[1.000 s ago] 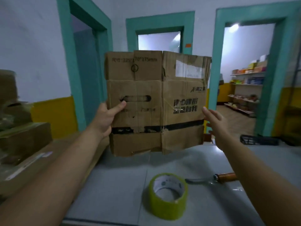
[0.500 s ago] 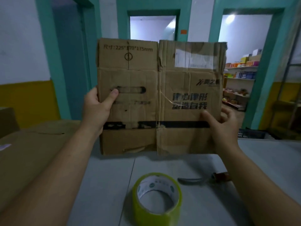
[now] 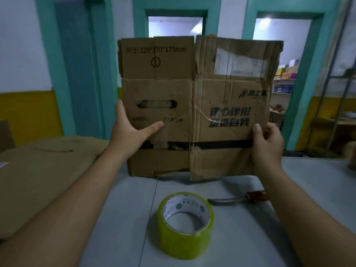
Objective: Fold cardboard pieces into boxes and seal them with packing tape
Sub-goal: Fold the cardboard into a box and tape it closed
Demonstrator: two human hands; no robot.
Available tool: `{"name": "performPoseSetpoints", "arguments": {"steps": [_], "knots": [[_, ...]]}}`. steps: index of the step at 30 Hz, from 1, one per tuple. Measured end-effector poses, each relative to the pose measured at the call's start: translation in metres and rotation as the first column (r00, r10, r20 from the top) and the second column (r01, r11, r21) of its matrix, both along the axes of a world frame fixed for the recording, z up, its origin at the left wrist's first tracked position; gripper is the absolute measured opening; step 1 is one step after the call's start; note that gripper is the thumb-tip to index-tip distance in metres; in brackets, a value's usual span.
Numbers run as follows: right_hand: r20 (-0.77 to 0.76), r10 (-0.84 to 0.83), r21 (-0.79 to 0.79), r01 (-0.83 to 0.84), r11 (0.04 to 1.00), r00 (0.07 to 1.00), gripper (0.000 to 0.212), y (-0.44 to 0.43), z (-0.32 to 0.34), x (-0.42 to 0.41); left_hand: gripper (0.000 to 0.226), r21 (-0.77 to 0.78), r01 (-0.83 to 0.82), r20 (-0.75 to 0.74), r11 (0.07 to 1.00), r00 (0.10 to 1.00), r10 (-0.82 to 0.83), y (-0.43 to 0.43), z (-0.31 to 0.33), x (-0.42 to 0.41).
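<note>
Cardboard blank (image 3: 194, 105), flattened, brown and corrugated, with black printed characters and a black band, stood upright before the person, its lower edge at or just above the grey table top (image 3: 298, 189); contact could not be confirmed. The left hand (image 3: 129, 135) pinched the left edge, thumb laid across the front panel below the handle slot, fingers hidden behind. The right hand (image 3: 266, 145) clamped the right edge, thumb in front and fingers curled round the back.

One second before, the blank hung clear above the table and the right hand was open beside its edge, not gripping. It had since closed on that edge, the blank had come down, and the left thumb had slid from the slot to a lower position. Judgement: with both edges secured, the blank was ready to be opened into a tube; no flap was folded yet.

The yellow-green roll of packing tape (image 3: 185, 214) lay nearer the person, a wooden-handled knife (image 3: 237, 198) just beside it. A stack of brown cardboard sheets (image 3: 38, 170) lay to the left.
</note>
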State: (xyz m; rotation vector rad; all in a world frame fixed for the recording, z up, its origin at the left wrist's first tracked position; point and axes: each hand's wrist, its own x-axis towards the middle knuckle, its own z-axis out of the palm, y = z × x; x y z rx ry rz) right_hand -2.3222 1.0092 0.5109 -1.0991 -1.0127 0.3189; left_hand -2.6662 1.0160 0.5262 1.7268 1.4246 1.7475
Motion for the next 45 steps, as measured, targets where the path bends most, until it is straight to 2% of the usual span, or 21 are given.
{"name": "performPoseSetpoints", "arguments": {"steps": [2,4,6,8,12,16,20,23,26,29,31,34,36,38,40,41,43,45], "knots": [[-0.009,0.059,-0.045,-0.06,0.997,0.998,0.024,-0.001,0.001,-0.002,0.133,-0.021,-0.002,0.005,1.0,1.0,0.002,0.0,0.0,0.0],[-0.02,0.157,-0.099,-0.158,0.982,0.987,0.03,-0.003,0.001,-0.005,0.13,-0.033,0.084,0.066,0.996,0.994,-0.082,-0.002,0.002,0.002],[0.018,0.238,-0.107,-0.235,0.966,0.971,0.036,-0.006,0.003,-0.007,0.116,-0.011,0.219,0.154,0.976,0.964,-0.215,-0.003,0.005,0.004],[0.051,0.329,-0.079,-0.324,0.943,0.943,0.044,-0.011,0.006,-0.01,0.103,0.035,0.286,0.217,0.958,0.933,-0.287,-0.004,0.009,0.007],[0.064,0.537,-0.024,-0.537,0.843,0.841,0.067,-0.021,0.014,-0.022,0.084,0.035,0.311,0.358,0.95,0.883,-0.302,-0.005,0.017,0.015],[0.044,0.646,-0.012,-0.647,0.763,0.762,0.067,-0.024,0.015,-0.03,0.083,-0.035,0.325,0.436,0.945,0.856,-0.278,-0.002,0.02,0.009],[-0.095,0.676,0.028,-0.677,0.736,0.731,0.057,-0.024,0.015,-0.034,0.084,-0.1,0.361,0.483,0.927,0.832,-0.272,0.001,0.016,0.002],[-0.036,0.711,-0.022,-0.712,0.702,0.702,0.067,-0.026,0.011,-0.041,0.073,-0.132,0.429,0.539,0.894,0.788,-0.298,0.003,0.011,0.0],[-0.011,0.73,-0.012,-0.731,0.683,0.683,0.075,-0.029,0.01,-0.049,0.071,-0.199,0.554,0.598,0.808,0.722,-0.348,0.005,0.003,0.005],[0.204,0.64,-0.1,-0.635,0.766,0.741,0.078,-0.035,0.01,-0.055,0.078,-0.245,0.63,0.63,0.737,0.681,-0.372,0.007,-0.012,0.016],[0.317,0.579,-0.16,-0.56,0.813,0.751,0.076,-0.037,0.008,-0.055,0.06,-0.291,0.603,0.616,0.743,0.712,-0.337,0.01,-0.021,0.019],[0.455,0.547,-0.217,-0.508,0.834,0.703,0.076,-0.034,0.004,-0.049,0.037,-0.384,0.489,0.62,0.784,0.765,-0.174,0.011,-0.036,0.016],[0.534,0.454,-0.169,-0.436,0.884,0.713,0.069,-0.028,0.0,-0.047,0.032,-0.394,0.431,0.642,0.812,0.761,-0.092,0.016,-0.042,0.009],[0.485,0.368,-0.079,-0.379,0.922,0.793,0.059,-0.025,0.0,-0.048,0.043,-0.323,0.439,0.637,0.838,0.756,-0.15,0.02,-0.041,0.003],[0.345,0.352,-0.017,-0.369,0.929,0.87,0.054,-0.024,0.002,-0.051,0.058,-0.205,0.451,0.634,0.868,0.737,-0.233,0.023,-0.032,0.005],[0.253,0.352,0.0,-0.363,0.932,0.901,0.053,-0.022,0.002,-0.051,0.057,-0.146,0.429,0.6,0.891,0.755,-0.265,0.02,-0.026,0.007],[0.072,0.348,0.03,-0.351,0.936,0.935,0.052,-0.019,0.003,-0.049,0.043,-0.037,0.396,0.458,0.918,0.823,-0.336,0.01,-0.014,0.013],[-0.036,0.347,0.041,-0.346,0.937,0.937,0.061,-0.017,0.004,-0.047,0.047,-0.023,0.467,0.277,0.884,0.853,-0.443,0.005,-0.013,0.016]]}}
